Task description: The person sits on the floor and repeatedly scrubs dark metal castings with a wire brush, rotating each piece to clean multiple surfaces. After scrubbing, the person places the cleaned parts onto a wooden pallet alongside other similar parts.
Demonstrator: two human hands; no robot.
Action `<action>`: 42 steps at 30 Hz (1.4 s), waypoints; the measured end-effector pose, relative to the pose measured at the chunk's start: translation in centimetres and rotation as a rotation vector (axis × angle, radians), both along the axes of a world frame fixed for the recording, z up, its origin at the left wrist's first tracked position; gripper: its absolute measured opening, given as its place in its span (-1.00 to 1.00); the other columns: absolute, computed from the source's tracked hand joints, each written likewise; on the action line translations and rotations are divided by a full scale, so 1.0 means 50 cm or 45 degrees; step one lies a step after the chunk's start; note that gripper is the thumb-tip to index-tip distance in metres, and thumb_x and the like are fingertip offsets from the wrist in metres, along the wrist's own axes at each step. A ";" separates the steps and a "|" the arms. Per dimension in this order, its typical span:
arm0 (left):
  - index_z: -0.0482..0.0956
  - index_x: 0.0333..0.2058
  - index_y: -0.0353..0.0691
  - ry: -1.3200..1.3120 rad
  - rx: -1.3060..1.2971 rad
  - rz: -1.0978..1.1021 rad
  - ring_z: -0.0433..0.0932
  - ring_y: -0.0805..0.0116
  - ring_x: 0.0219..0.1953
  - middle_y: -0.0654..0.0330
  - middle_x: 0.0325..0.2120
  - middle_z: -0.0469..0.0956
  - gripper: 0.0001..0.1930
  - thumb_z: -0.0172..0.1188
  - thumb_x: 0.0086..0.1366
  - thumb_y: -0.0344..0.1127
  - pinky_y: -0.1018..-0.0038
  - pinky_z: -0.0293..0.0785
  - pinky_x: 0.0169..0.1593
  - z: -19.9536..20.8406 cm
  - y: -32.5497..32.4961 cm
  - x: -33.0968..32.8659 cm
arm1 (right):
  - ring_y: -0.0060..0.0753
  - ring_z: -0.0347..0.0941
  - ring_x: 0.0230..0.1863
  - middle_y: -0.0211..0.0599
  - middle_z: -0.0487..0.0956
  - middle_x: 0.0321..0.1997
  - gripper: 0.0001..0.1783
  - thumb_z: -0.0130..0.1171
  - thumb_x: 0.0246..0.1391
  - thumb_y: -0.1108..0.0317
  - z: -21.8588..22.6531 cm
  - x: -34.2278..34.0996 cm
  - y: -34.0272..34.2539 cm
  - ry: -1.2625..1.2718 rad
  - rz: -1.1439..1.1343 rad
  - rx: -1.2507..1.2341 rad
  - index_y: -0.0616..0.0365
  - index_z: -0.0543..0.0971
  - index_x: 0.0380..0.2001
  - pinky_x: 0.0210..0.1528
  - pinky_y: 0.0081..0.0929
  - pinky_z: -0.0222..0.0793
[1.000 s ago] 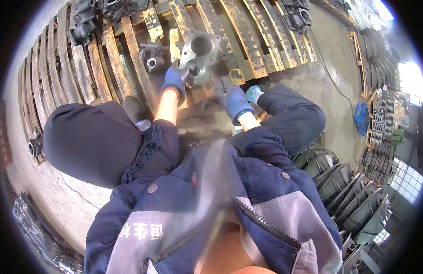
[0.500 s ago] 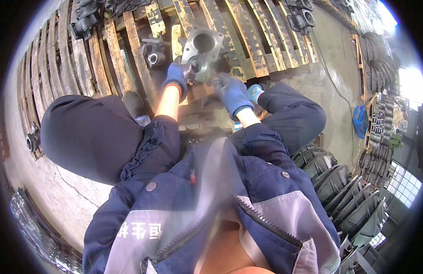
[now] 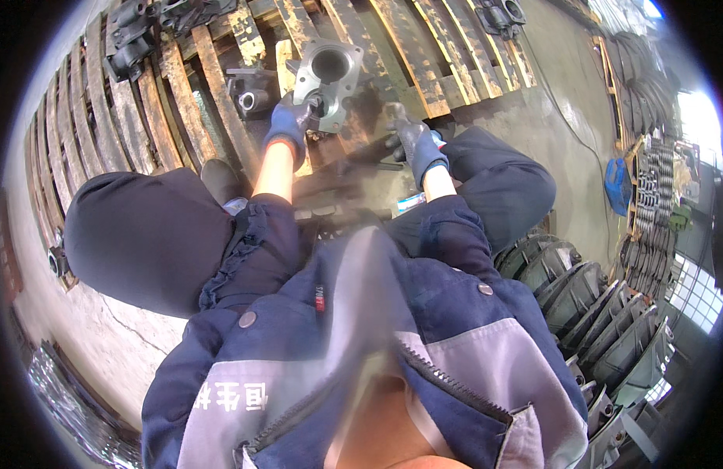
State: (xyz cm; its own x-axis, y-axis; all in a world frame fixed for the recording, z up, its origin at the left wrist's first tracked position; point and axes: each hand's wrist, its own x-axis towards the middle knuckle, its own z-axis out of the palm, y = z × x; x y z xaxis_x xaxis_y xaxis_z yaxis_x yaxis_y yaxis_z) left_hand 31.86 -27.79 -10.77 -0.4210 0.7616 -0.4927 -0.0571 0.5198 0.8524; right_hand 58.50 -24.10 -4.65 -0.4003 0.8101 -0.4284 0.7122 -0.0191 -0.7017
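A grey metal casting (image 3: 333,109) with a large round bore and bolt holes in its flat flange stands at the near edge of a wooden pallet. My left hand (image 3: 288,123), in a blue and dark glove, grips the casting's near left side; its fingertips are partly hidden by the part. To the right, my right hand (image 3: 413,141), gloved alike, is held apart from the casting. Its fingers are spread, and nothing shows between them. Left of the casting, a smaller dark casting (image 3: 252,90) with a round opening sits on the slats.
Wooden pallets (image 3: 209,129) stretch across the far side, bearing dark castings (image 3: 131,47) at far left and another casting (image 3: 502,17) at far right. My bent knees flank the work. Large ribbed metal parts (image 3: 599,309) stand stacked at right, with a blue bag (image 3: 617,186) beyond.
My right hand has moved right, away from the casting, and its fingers have spread. My left hand stays on the casting. The whole view has shifted slightly.
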 end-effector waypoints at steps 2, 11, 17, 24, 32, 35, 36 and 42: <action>0.49 0.07 -0.37 -0.179 0.120 0.105 0.56 0.35 -0.14 0.08 -0.11 0.63 -0.58 0.24 0.23 -0.41 0.44 0.46 -0.05 -0.004 0.000 0.004 | 0.03 0.57 -0.11 -0.02 0.63 -0.09 -0.70 0.06 0.18 0.19 -0.023 0.030 0.003 -0.262 -0.062 0.127 0.05 0.65 -0.14 -0.08 -0.09 0.48; 0.49 0.09 -0.34 -0.012 -0.024 0.018 0.56 0.36 -0.15 0.07 -0.13 0.63 -0.55 0.27 0.24 -0.33 0.43 0.47 -0.06 0.031 -0.001 0.007 | 0.05 0.55 0.05 0.01 0.62 -0.01 -0.68 0.02 0.20 0.25 -0.128 0.012 -0.052 -0.815 0.126 0.159 0.04 0.67 -0.09 0.06 -0.10 0.46; 0.50 0.06 -0.34 -0.152 -0.029 0.082 0.54 0.38 -0.13 0.12 -0.12 0.64 -0.56 0.30 0.22 -0.36 0.45 0.44 -0.02 0.028 0.005 0.010 | 0.09 0.47 0.16 -0.09 0.56 0.12 -0.56 0.08 0.13 0.21 -0.138 -0.002 -0.060 -0.880 0.241 0.004 -0.14 0.54 0.11 0.17 -0.11 0.38; 0.49 0.09 -0.35 -0.148 -0.052 0.064 0.54 0.38 -0.11 0.10 -0.09 0.62 -0.54 0.30 0.22 -0.38 0.48 0.43 0.00 0.033 0.004 0.009 | -0.01 0.58 0.03 -0.12 0.66 -0.06 -0.72 0.08 0.14 0.28 -0.128 -0.027 -0.064 -1.024 0.357 0.161 -0.01 0.68 -0.13 0.05 -0.16 0.46; 0.48 0.10 -0.35 -0.192 -0.042 0.068 0.54 0.36 -0.12 0.08 -0.08 0.62 -0.50 0.35 0.20 -0.34 0.46 0.44 0.00 0.052 0.000 0.011 | -0.09 0.62 -0.01 -0.16 0.69 -0.09 -0.74 0.11 0.15 0.27 -0.112 -0.046 -0.070 -1.084 0.412 0.241 0.01 0.71 -0.17 0.02 -0.16 0.47; 0.48 0.10 -0.35 -0.171 -0.047 0.069 0.54 0.36 -0.12 0.09 -0.09 0.63 -0.50 0.35 0.19 -0.34 0.45 0.43 0.00 0.048 -0.003 0.011 | -0.09 0.62 -0.01 -0.18 0.69 -0.09 -0.74 0.12 0.15 0.26 -0.107 -0.051 -0.071 -1.064 0.401 0.272 0.00 0.71 -0.17 0.02 -0.13 0.47; 0.49 0.09 -0.35 -0.184 -0.044 0.071 0.54 0.36 -0.12 0.09 -0.09 0.63 -0.50 0.35 0.19 -0.35 0.45 0.43 0.00 0.047 -0.002 0.011 | -0.09 0.62 -0.01 -0.17 0.69 -0.09 -0.74 0.12 0.14 0.26 -0.105 -0.052 -0.071 -1.074 0.422 0.272 0.00 0.71 -0.16 0.02 -0.13 0.46; 0.49 0.09 -0.36 -0.133 -0.059 0.055 0.53 0.38 -0.11 0.09 -0.09 0.62 -0.53 0.31 0.21 -0.37 0.46 0.42 0.00 0.045 0.004 0.010 | -0.10 0.61 0.02 -0.17 0.68 -0.06 -0.71 0.16 0.11 0.21 -0.099 -0.058 -0.082 -1.108 0.531 0.276 0.00 0.70 -0.15 0.01 -0.12 0.46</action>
